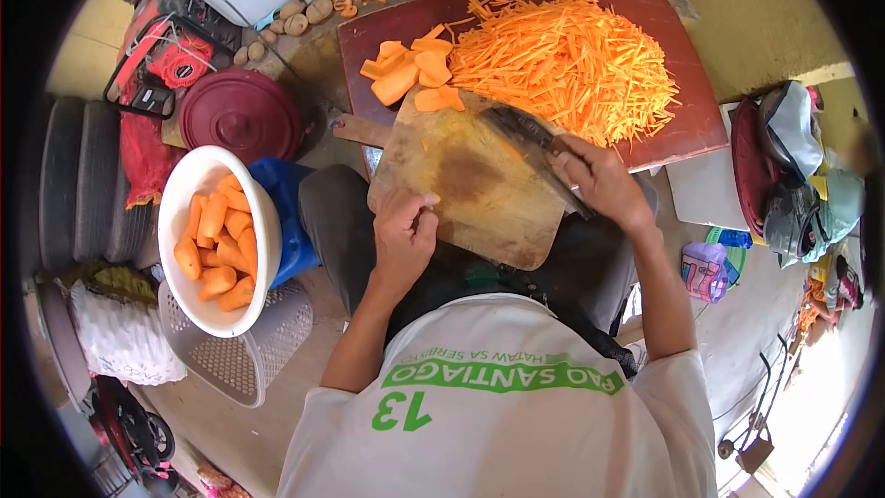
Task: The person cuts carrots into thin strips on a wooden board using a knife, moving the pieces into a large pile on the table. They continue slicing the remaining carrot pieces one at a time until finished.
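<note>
A worn wooden cutting board (498, 212) lies across the person's lap, its far edge meeting the red tabletop. My left hand (404, 229) rests at the board's left side, fingers curled in a loose fist, with nothing visible in it. My right hand (601, 177) is closed on a dark-bladed knife (518, 131) slanting over the board's right part; its grip is partly hidden. Just beyond the blade spreads a large heap of shredded carrot (562, 60). Peeled carrot pieces (406, 72) lie left of the heap, some touching the board's far edge.
A white basin (171, 249) of peeled carrots stands at the left, above a grey perforated basket (277, 350). Beside it are a blue container (288, 198) and a maroon lidded tub (241, 120). The red tabletop (369, 29) lies ahead; bags (791, 143) are piled at right.
</note>
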Action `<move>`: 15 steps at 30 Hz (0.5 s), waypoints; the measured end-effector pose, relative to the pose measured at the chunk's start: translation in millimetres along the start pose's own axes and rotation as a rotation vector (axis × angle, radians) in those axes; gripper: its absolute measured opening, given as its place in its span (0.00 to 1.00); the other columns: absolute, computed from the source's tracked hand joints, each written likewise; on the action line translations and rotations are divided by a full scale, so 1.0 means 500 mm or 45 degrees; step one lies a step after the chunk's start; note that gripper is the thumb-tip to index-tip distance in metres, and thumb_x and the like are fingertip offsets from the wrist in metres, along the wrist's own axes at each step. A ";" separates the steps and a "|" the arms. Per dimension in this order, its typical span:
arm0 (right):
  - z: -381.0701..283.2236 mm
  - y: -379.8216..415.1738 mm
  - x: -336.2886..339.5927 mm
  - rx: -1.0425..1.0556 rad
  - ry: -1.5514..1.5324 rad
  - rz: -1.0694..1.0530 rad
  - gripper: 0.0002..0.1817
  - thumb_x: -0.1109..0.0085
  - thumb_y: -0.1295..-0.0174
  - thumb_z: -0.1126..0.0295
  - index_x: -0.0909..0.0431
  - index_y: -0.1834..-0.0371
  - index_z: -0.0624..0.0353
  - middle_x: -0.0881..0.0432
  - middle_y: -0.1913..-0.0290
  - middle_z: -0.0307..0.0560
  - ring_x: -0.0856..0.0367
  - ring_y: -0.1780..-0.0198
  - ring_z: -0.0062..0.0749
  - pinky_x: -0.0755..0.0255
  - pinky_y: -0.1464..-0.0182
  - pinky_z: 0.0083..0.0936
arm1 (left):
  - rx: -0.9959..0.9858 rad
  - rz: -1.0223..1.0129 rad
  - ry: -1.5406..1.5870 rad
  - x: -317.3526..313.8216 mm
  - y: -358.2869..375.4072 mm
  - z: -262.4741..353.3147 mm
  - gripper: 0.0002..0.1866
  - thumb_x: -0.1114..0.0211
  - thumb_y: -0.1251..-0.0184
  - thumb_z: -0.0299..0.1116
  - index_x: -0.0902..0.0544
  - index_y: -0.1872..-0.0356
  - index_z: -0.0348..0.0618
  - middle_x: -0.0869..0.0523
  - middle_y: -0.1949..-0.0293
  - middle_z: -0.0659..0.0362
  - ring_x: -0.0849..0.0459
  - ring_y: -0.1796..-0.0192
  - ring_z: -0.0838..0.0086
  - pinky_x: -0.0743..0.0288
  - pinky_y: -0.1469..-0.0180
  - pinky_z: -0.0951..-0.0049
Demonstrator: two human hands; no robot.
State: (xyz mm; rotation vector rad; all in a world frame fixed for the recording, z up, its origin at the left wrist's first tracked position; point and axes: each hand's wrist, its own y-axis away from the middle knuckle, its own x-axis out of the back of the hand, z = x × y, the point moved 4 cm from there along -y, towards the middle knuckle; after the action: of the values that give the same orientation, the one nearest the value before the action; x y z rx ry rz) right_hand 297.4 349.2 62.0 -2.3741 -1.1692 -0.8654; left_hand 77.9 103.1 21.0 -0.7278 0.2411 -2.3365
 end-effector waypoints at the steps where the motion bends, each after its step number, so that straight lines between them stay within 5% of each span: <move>1: 0.008 -0.014 0.023 -0.061 0.019 0.009 0.17 0.34 0.16 0.64 0.13 0.37 0.66 0.09 0.57 0.68 0.06 0.57 0.55 0.15 0.50 0.43 | 0.041 -0.030 0.037 -0.002 0.003 0.001 0.07 0.32 0.34 0.14 0.11 0.59 0.32 0.18 0.70 0.54 0.17 0.66 0.64 0.24 0.59 0.64; 5: 0.031 -0.029 0.080 -0.082 0.109 0.209 0.15 0.33 0.18 0.68 0.13 0.37 0.67 0.10 0.61 0.65 0.10 0.64 0.50 0.17 0.55 0.39 | 0.325 -0.094 0.464 -0.025 0.007 0.007 0.07 0.31 0.28 0.14 0.09 0.54 0.31 0.13 0.64 0.58 0.16 0.62 0.77 0.23 0.59 0.73; 9: -0.005 0.004 0.086 0.225 0.267 0.451 0.16 0.30 0.21 0.70 0.14 0.36 0.68 0.07 0.55 0.65 0.05 0.55 0.59 0.13 0.52 0.43 | 0.390 -0.142 0.825 -0.033 -0.024 0.042 0.07 0.30 0.22 0.16 0.08 0.49 0.30 0.09 0.57 0.59 0.12 0.57 0.80 0.19 0.55 0.77; 12: -0.044 0.037 0.058 0.321 0.402 0.349 0.20 0.28 0.23 0.69 0.15 0.32 0.64 0.06 0.46 0.63 0.05 0.47 0.60 0.10 0.49 0.47 | 0.411 -0.198 0.980 -0.024 -0.052 0.100 0.08 0.27 0.19 0.19 0.08 0.45 0.28 0.07 0.53 0.57 0.10 0.54 0.79 0.17 0.51 0.79; 15: -0.063 0.061 0.009 0.323 0.494 0.158 0.25 0.25 0.24 0.70 0.17 0.27 0.64 0.07 0.47 0.62 0.05 0.50 0.61 0.10 0.49 0.46 | 0.339 -0.229 1.058 -0.009 -0.069 0.158 0.11 0.25 0.18 0.22 0.08 0.42 0.27 0.07 0.50 0.55 0.09 0.52 0.78 0.16 0.49 0.79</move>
State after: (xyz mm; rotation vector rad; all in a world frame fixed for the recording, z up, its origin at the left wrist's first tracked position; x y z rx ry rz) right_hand 312.6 316.2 87.0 -1.9426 -0.9055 -1.0123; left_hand 105.8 133.8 96.6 0.3960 0.2160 -2.6543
